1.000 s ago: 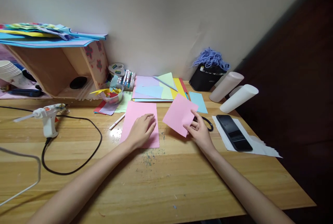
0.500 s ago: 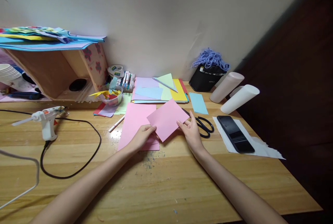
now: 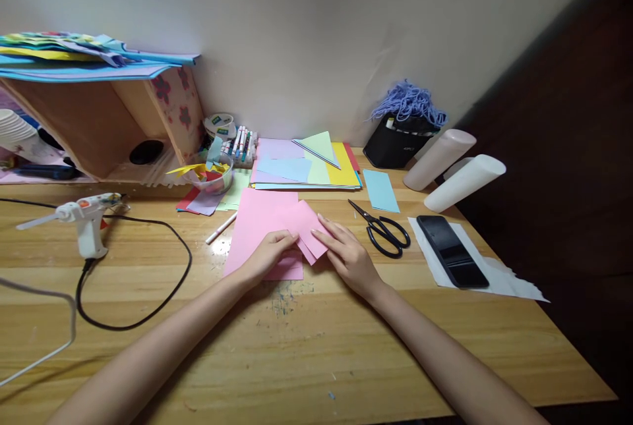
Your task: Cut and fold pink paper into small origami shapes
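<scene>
A small piece of pink paper, bent over on itself at the right, is between my two hands. My left hand pinches its left edge between thumb and fingers. On the folded right side, the fingers of my right hand press against the paper. Beneath and to the left lies a larger pink sheet, partly covered by my left hand. Black-handled scissors rest on the table just right of my right hand. A white marker lies left of the pink sheet.
A glue gun with a black cord stands at left, before an open box. Stacked coloured paper, a blue paper piece and a black pen holder sit behind. At right are a phone and white paper rolls.
The small pink paper was flat and is now folded over toward the left. My right hand has moved left with its edge, uncovering the scissors. The view has shifted slightly.
</scene>
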### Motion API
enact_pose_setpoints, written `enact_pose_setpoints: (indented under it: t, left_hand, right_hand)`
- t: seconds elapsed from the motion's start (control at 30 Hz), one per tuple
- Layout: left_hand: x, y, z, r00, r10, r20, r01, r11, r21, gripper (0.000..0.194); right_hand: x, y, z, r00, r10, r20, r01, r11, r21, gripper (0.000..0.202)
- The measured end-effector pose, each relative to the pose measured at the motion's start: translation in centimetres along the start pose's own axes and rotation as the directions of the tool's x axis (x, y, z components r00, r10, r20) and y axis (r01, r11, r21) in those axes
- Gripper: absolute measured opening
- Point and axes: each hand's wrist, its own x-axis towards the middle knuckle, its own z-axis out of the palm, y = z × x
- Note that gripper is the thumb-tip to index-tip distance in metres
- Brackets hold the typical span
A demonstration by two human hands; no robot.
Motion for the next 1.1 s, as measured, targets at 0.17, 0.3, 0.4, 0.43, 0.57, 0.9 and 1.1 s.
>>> enact_pose_setpoints:
  t: [0.17,0.3,0.4,0.43,0.57,0.9,1.1]
  left_hand:
    - [0.0,-0.3,-0.2,1.000,0.000,-0.009,0.000,1.000,-0.014,0.030]
    - [0.1,-0.4,-0.3,1.000,-0.025,-0.015,0.024,0.998,-0.062,0.030]
    - [0.1,-0.3,-0.2,0.999,-0.028,-0.016,0.027,0.997,-0.074,0.030]
    - [0.1,-0.3,-0.1,1.000,-0.022,-0.016,0.021,0.997,-0.074,0.030]
    - [0.2,-0.4,-0.3,1.000,0.001,-0.028,-0.003,0.999,-0.037,0.028]
    - [-0.9,0.6,0.6,0.994,-0.097,0.048,0.077,0.946,0.315,0.036]
    - [-1.1,0.0,1.2,0.997,-0.076,0.016,0.063,0.911,0.407,0.039]
  right_hand:
    - [-0.2,0.0,0.2,0.997,-0.069,0.027,0.070,0.997,-0.023,0.047]
    - [-0.3,-0.1,0.3,0.994,-0.094,0.058,0.096,0.995,-0.029,0.047]
    - [-0.2,-0.2,0.2,0.993,-0.095,0.065,0.098,0.994,-0.040,0.045]
    - [-0.2,-0.2,0.2,0.993,-0.094,0.067,0.097,0.994,-0.044,0.045]
    - [-0.2,-0.5,0.0,0.992,-0.093,0.090,0.095,0.995,-0.018,0.042]
    - [0.3,-0.7,-0.1,0.789,0.538,0.295,-0.566,0.452,0.689,0.043]
    - [0.3,-0.8,0.1,0.701,0.602,0.384,-0.622,0.250,0.742,0.035]
